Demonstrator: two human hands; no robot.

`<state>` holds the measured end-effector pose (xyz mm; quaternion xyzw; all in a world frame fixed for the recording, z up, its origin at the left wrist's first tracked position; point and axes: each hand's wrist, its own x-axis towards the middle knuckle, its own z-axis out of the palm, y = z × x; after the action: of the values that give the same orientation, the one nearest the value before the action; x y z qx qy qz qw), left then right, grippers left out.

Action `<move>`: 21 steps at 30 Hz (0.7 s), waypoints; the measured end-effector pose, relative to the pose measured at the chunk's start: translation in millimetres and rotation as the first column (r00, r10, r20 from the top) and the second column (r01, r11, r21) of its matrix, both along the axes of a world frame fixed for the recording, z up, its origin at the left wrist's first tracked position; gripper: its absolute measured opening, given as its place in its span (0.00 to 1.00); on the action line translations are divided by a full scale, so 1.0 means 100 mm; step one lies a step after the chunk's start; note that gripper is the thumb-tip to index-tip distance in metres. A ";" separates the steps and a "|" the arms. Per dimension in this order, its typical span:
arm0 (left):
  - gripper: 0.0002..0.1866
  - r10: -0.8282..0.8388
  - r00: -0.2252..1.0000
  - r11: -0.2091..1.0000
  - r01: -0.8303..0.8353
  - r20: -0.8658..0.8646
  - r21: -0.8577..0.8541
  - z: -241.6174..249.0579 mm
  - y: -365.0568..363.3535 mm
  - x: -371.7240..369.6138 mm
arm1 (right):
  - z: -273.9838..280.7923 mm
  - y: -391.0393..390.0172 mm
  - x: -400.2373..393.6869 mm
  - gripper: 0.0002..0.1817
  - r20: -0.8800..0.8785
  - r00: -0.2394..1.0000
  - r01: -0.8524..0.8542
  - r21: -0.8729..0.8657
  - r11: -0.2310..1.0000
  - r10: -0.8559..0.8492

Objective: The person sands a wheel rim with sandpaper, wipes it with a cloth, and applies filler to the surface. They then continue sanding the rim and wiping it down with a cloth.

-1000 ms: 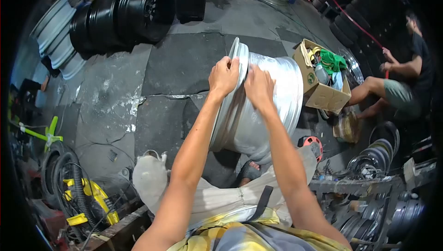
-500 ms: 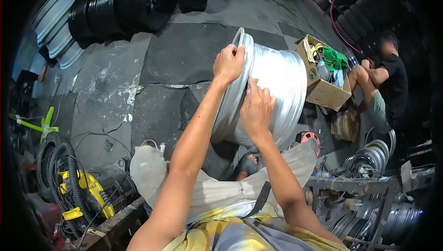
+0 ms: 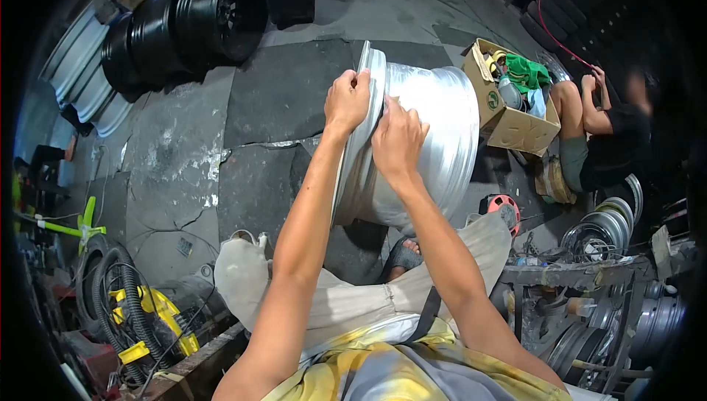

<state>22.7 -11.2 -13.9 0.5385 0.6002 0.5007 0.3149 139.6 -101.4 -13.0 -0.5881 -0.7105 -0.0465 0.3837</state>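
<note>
A bare silver wheel rim [image 3: 434,128] stands on its side in front of me, its flange tilted at the left. My left hand [image 3: 346,105] is closed over the upper part of that flange, thumb on the near side. Just to its right, my right hand [image 3: 399,139] presses its fingertips into the groove between flange and barrel. Those fingers are pinched together, and whatever they hold is hidden beneath them.
Black rims [image 3: 221,14] stand in a row at the upper left. To the right are a cardboard box [image 3: 515,128] of tools and cloth, and a seated co-worker [image 3: 607,128]. A black-and-yellow machine with hoses [image 3: 158,309] sits lower left; several rims [image 3: 600,235] lie lower right.
My right hand has slid upward along the groove, closer to my left hand, which keeps its hold on the flange. The view has shifted slightly. The co-worker's forearms are now raised.
</note>
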 end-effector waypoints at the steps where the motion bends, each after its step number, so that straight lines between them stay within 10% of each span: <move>1: 0.27 0.006 1.000 1.000 -0.006 -0.017 -0.005 0.02 0.03 -0.01 | 0.04 0.02 -0.01 0.17 0.005 1.000 -0.004 -0.024 1.000 0.004; 21: 0.26 -0.003 1.000 0.999 0.002 0.016 0.034 0.01 0.02 0.01 | 0.18 0.61 0.07 0.14 0.060 0.997 0.046 -0.118 0.992 -0.039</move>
<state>24.1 -9.6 -12.7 0.5403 0.5884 0.5148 0.3112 146.9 -40.0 4.7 -0.6234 -0.7101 -0.0287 0.3261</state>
